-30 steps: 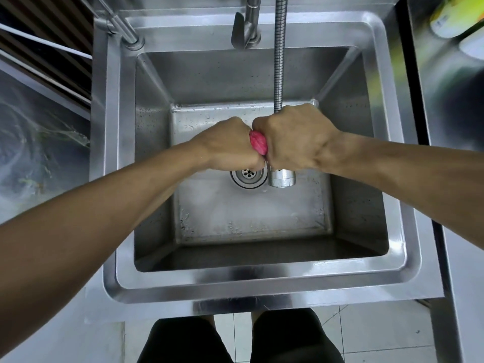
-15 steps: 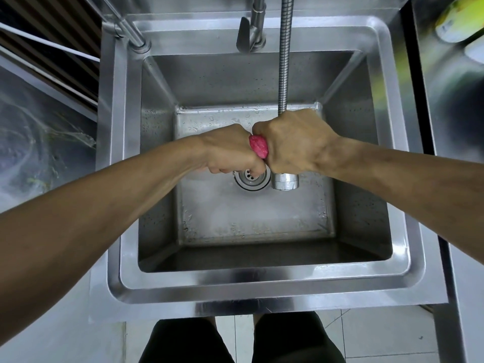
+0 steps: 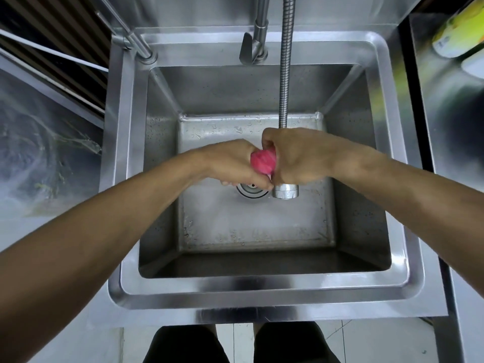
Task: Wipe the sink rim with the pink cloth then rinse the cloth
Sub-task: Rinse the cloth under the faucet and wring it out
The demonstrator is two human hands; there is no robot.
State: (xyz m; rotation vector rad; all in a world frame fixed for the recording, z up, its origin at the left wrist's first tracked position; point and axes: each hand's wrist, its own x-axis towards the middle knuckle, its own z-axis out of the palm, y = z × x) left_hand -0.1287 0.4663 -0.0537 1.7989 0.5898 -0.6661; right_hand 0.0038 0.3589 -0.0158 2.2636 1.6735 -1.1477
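More pink cloth (image 3: 263, 160) between both fists now

Pink cloth (image 3: 263, 160) balled, over sink (image 3: 262, 289)

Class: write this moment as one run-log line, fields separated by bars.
stage: wringing | cloth: bunched between both fists | left hand: shut | right hand: shut | place: over drain, in sink
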